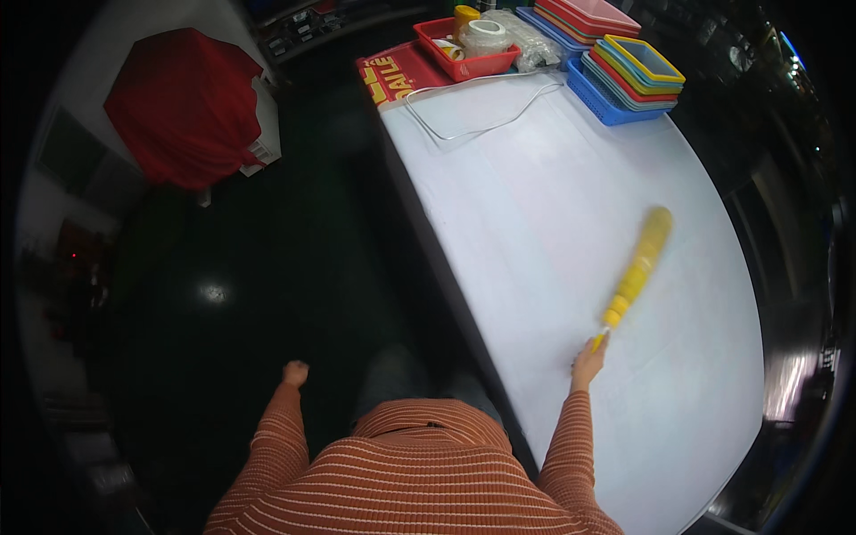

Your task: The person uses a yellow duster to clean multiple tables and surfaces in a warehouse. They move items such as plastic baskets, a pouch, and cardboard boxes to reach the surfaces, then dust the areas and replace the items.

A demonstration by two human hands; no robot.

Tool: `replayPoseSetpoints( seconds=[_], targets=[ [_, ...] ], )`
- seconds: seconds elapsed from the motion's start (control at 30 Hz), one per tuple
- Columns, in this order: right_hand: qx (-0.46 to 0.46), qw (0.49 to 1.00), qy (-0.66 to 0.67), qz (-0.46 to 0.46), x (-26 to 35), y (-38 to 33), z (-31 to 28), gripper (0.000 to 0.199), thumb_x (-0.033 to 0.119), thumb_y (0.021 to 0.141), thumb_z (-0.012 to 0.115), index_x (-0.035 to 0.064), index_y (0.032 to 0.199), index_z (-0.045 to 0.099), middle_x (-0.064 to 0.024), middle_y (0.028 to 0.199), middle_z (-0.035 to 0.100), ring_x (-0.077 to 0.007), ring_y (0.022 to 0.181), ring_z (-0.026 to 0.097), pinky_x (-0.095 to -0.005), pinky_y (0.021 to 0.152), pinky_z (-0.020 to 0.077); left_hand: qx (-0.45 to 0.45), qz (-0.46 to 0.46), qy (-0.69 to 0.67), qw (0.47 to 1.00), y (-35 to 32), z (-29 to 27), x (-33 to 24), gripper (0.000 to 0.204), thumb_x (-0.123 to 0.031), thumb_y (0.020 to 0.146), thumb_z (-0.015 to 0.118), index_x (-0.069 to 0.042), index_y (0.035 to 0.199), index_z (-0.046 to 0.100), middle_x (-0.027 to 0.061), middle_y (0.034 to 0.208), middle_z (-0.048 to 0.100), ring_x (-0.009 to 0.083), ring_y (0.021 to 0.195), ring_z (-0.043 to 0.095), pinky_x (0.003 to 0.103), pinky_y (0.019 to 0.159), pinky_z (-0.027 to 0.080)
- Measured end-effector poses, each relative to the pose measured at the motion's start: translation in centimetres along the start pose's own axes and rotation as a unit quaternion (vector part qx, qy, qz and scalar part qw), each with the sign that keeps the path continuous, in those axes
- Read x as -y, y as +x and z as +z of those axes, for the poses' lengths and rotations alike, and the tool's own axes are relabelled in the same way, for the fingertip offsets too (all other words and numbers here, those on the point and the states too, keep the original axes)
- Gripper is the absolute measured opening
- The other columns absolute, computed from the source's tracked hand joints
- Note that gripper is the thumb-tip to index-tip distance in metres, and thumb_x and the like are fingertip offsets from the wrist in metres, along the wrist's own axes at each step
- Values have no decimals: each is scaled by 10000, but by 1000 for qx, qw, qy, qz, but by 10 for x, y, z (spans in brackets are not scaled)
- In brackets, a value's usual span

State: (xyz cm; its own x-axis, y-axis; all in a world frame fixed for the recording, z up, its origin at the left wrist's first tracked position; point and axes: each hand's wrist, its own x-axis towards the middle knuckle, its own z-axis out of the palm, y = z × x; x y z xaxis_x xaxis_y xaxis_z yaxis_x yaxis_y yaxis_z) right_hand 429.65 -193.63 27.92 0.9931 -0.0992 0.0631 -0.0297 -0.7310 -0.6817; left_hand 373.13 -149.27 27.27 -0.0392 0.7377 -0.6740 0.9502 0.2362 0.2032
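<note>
My right hand (587,364) is closed around the handle of a long yellow duster (635,271). The duster slants up and away to the right over the white-covered table (535,214), and its fluffy far end is smeared by motion. Whether its head touches the cover cannot be told. Off the table's left side, my left hand (296,373) hangs over the dark floor with its fingers curled in, and nothing shows in it.
At the table's far end stand a red basket (481,64) with tape rolls and a blue basket (615,105) holding stacked colourful trays. A white cable (464,134) loops nearby. A red cloth (183,107) covers something white at far left.
</note>
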Motion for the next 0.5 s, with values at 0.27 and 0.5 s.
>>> replayPoseSetpoints(
  seconds=[0.27,0.5],
  targets=[
    [310,901,-56,-298,222,-112,14,371,232,807,619,166,1165,547,-124,793,642,-304,669,624,-376,597,495,-151,432,-63,887,123,-104,-421,277,-183,822,501,-29,1027,609,149,981,642,296,932,612,364,819,464],
    [39,983,175,45,261,-84,33,386,66,868,500,9,1233,389,-52,726,521,-91,511,461,-222,484,410,-125,428,-97,890,209,-121,-664,461,-159,773,555,1,1196,467,218,1200,499,344,1128,468,388,962,370]
  ],
)
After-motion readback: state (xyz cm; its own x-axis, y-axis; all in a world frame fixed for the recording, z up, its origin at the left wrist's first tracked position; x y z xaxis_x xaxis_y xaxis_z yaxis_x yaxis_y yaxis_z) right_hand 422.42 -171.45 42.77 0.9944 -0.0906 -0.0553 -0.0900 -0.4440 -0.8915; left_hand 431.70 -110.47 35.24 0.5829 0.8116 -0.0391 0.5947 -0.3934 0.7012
